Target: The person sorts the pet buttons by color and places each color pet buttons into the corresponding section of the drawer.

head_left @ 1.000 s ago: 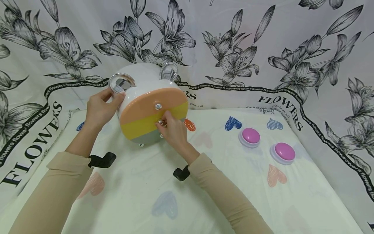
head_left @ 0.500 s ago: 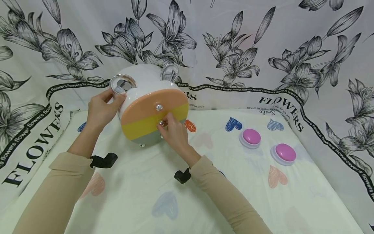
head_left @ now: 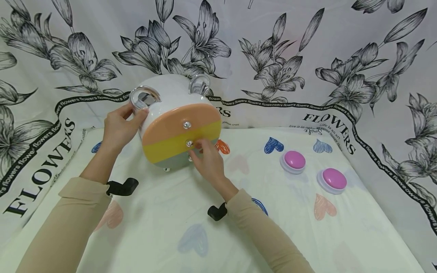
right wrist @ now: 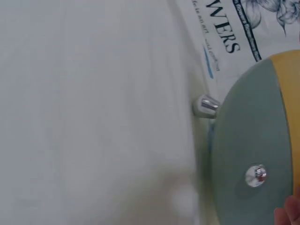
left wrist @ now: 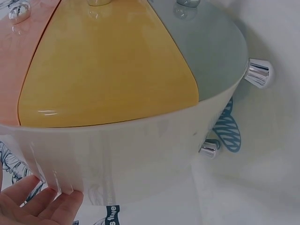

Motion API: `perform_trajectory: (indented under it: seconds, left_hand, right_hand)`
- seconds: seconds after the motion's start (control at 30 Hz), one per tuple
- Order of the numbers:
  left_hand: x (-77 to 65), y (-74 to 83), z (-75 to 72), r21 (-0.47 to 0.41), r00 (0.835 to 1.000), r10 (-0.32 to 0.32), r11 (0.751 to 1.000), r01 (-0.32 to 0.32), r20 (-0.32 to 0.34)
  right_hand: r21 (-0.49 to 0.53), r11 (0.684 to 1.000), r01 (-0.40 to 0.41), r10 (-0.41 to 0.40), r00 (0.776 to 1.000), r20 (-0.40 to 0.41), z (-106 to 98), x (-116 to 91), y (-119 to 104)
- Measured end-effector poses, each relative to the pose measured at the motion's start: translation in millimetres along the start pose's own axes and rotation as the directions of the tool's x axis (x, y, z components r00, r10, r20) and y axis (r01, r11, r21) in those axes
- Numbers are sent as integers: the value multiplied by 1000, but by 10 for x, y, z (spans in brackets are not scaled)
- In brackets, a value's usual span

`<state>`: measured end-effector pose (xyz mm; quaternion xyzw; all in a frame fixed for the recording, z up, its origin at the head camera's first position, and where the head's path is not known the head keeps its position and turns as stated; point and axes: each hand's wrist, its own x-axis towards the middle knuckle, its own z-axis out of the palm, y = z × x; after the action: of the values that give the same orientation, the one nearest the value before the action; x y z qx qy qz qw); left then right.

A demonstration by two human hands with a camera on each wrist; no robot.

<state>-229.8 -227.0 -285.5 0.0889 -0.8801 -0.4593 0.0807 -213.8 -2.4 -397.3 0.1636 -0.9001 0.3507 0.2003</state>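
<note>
A white, round-sided drawer box (head_left: pixel 162 85) has orange, yellow (head_left: pixel 167 146) and green fronts that look flush, silver knobs and small silver feet. On its top are two silver ring-like ears (head_left: pixel 145 98). My left hand (head_left: pixel 119 127) rests against the box's left side, just under one ear. In the left wrist view, the fingertips of that hand (left wrist: pixel 44 206) touch the white wall. Beside the yellow front's knob (head_left: pixel 189 143), my right hand (head_left: pixel 209 161) hovers with loosely bent fingers, apart from the knob. Only fingertips of the right hand (right wrist: pixel 288 213) show in the right wrist view.
Two pink push-buttons (head_left: pixel 294 160) on pale bases stand on the right of the heart-printed cloth (head_left: pixel 239 227). A curtain (head_left: pixel 259 60) with black flower drawings hangs behind the box. Black wrist mounts (head_left: pixel 123 187) stick out from both sleeves.
My right hand has let go of the yellow front's knob and shifted slightly right and down. The left hand stays against the box, which keeps its place.
</note>
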Motion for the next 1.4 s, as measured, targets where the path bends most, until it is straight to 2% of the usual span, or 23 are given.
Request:
perform_trajectory:
  seconds: [0.27, 0.57, 0.83, 1.17, 1.4]
  left_hand:
    - [4, -10, 7, -2, 1000, 23, 1000, -23, -7]
    - [7, -4, 14, -10, 1000, 21, 1000, -21, -8]
    - [1, -4, 14, -11, 1000, 19, 1000, -19, -4]
    - [-11, -7, 12, -14, 1000, 28, 1000, -28, -6]
    - [-9, 0, 14, -6, 1000, 18, 1000, -18, -6]
  right_hand:
    - [-16, 995, -98, 99, 993, 64, 114, -102, 111]
    - [-55, 992, -118, 122, 988, 92, 244, -168, 168]
    - [-86, 992, -88, 94, 993, 67, 339, -183, 182]
    - [-133, 984, -120, 126, 991, 36, 411, -151, 133]
    - [-164, 980, -115, 117, 993, -1, 414, -128, 98]
